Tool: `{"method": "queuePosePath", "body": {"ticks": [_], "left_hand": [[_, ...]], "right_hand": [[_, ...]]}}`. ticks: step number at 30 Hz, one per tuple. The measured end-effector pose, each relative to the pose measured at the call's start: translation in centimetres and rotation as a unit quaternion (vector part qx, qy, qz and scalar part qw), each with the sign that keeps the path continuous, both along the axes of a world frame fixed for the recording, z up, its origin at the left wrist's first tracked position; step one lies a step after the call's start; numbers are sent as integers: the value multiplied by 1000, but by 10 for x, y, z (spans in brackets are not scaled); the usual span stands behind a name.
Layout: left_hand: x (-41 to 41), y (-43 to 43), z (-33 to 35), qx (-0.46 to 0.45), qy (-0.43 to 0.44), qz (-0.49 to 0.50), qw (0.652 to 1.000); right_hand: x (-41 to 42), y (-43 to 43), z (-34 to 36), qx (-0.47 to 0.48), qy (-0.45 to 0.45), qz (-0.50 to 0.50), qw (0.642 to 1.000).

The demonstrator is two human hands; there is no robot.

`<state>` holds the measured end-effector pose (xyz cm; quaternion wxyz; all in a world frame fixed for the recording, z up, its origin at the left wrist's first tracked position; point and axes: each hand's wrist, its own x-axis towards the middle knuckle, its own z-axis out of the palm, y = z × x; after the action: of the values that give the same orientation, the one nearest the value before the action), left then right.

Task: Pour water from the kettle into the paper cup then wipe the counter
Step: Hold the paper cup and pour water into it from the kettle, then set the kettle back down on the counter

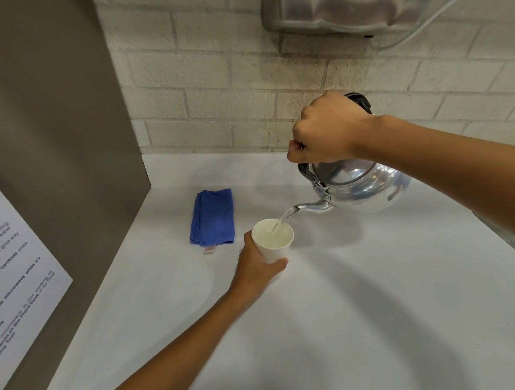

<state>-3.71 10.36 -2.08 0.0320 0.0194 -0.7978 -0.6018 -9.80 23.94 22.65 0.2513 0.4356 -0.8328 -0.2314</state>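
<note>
The right hand (pixel 326 128) is clenched around the black handle of a shiny, round, silver metal kettle (pixel 360 186), its fingers (pixel 295 149) wrapped fully closed on the grip. The kettle is tilted toward nine o'clock, lifted off the white bench (pixel 346 309), and its curved spout points down and left. A thin stream of water (pixel 284 218) runs from the spout tip into a white paper cup (pixel 273 241) that sits just below and at about eight o'clock from the kettle body. The cup stands upright and looks well filled, though the pale liquid against the white wall makes the exact level hard to judge.

The left hand (pixel 258 267) grips the lower half of the cup from the six o'clock side, thumb on the right wall and the other fingers curled around the left; whether the cup's base rests on the bench is hidden by the hand.

A folded blue microfibre cloth (pixel 212 216) lies flat on the bench at nine o'clock from the cup, near it but not touching, with a small label at its near edge. Behind runs a pale painted brick wall (pixel 214 77), and at twelve o'clock hangs a brushed metal wall dispenser (pixel 344 5). A brown panel (pixel 53 131) carrying a printed paper notice (pixel 12 267) closes the bench's left side.
</note>
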Motion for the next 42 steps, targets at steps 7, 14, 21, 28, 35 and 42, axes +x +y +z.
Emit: {"method": "queuePosePath", "body": {"ticks": [7, 14, 21, 28, 35, 42], "left_hand": [[0, 0, -1, 1, 3, -2, 1000], [2, 0, -1, 4, 6, -11, 1000], [3, -1, 0, -15, 10, 4, 1000], [2, -1, -1, -19, 5, 3, 1000], [1, -3, -2, -15, 3, -5, 1000], [0, -2, -4, -8, 3, -10, 1000]], "right_hand": [[-4, 5, -7, -11, -13, -14, 1000], [-5, 11, -15, -41, -33, -35, 998], [-22, 32, -33, -142, -64, -103, 982], [-58, 45, -53, -273, -110, -192, 936], [-90, 35, -66, -383, -166, -238, 877], [-117, 18, -85, -411, -187, -254, 855]]}}
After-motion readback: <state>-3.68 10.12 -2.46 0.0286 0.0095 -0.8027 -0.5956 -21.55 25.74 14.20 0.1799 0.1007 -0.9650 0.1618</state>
